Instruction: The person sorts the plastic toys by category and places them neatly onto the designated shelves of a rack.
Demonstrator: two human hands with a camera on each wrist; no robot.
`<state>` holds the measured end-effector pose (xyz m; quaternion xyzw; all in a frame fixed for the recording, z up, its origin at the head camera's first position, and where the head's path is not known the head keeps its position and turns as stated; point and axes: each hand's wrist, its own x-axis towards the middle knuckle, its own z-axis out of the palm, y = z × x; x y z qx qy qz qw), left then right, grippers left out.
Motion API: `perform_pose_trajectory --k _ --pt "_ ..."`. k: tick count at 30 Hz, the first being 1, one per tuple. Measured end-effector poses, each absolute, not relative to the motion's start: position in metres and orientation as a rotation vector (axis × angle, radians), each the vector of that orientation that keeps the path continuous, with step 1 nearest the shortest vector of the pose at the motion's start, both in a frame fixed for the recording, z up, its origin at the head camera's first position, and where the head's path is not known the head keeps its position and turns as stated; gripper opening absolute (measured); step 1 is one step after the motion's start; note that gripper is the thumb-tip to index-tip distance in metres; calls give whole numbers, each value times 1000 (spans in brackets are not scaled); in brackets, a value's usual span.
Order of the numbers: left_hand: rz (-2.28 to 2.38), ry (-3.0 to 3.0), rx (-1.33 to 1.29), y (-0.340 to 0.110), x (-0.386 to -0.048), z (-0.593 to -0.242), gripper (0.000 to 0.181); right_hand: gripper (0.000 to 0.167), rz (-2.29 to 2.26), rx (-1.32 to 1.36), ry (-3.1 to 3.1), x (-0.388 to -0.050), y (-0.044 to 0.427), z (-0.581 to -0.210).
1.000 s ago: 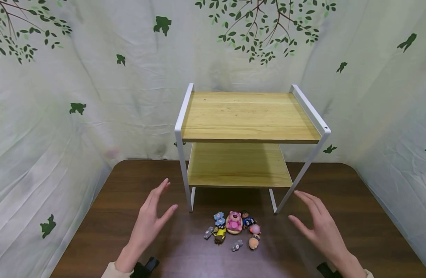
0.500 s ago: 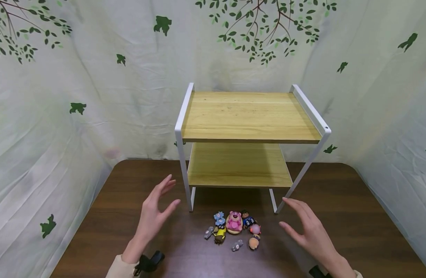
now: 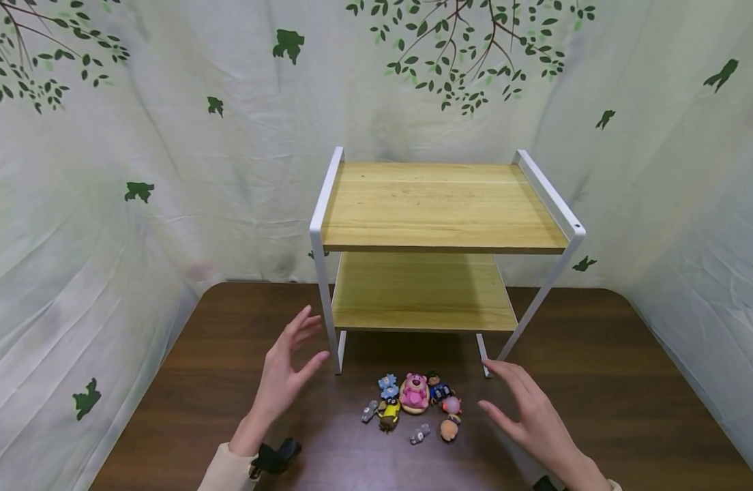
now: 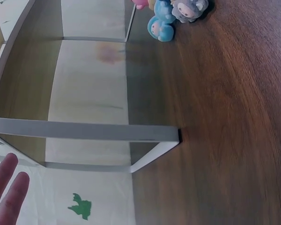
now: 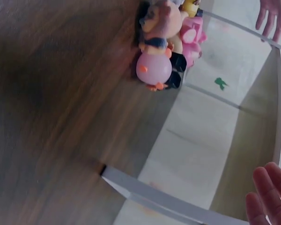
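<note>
Several small toy figures lie grouped on the table in front of the shelf: a pink bear figure (image 3: 415, 393), a blue figure (image 3: 389, 387), a yellow-clothed figure (image 3: 389, 413), a dark blue-clothed figure (image 3: 438, 389), a pink round figure (image 5: 153, 69), a tan-headed figure (image 3: 449, 428) and two small grey figures. To their left my left hand (image 3: 286, 368) hovers with fingers loosely extended, holding nothing. My right hand (image 3: 524, 412) is held to their right, thumb and fingers apart, likewise holding nothing. Neither hand touches a figure.
A two-tier rack with wooden shelves (image 3: 444, 208) and white metal legs (image 4: 84, 129) stands behind the figures on the brown table (image 3: 597, 382). A pale curtain (image 3: 229, 150) printed with leaves hangs behind and at both sides.
Both hands have moved inward toward the figures, the right one farther, from beside the rack's right leg to nearer the group. Figures and rack stay where they were.
</note>
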<state>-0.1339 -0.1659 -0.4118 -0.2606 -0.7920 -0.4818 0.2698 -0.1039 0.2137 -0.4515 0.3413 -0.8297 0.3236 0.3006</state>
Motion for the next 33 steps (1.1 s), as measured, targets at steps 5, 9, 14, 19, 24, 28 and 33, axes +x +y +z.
perform_pose_trajectory --k 5,9,14,19,24,28,33 --pt "-1350 -2124 -725 -162 -139 -421 80 56 875 908 -2228 -103 209 -456" --pt "-1375 -2126 -714 -159 -142 -430 82 55 882 904 -2239 -103 206 -460" --pt "-1438 -2154 -688 -156 -144 -437 82 54 901 908 -2246 -102 202 -464" --pt "-1465 -2190 -669 -155 -145 -441 82 53 925 915 -2284 -100 201 -468" --pt "-1504 -2202 -691 -155 -147 -444 82 59 955 899 -2369 -98 200 -473" --pt "-1526 -2191 -708 -154 -149 -446 81 58 956 911 -2370 -97 197 -477" --pt "-1485 -2120 -735 -152 -148 -451 85 54 954 948 -2319 -97 194 -479"
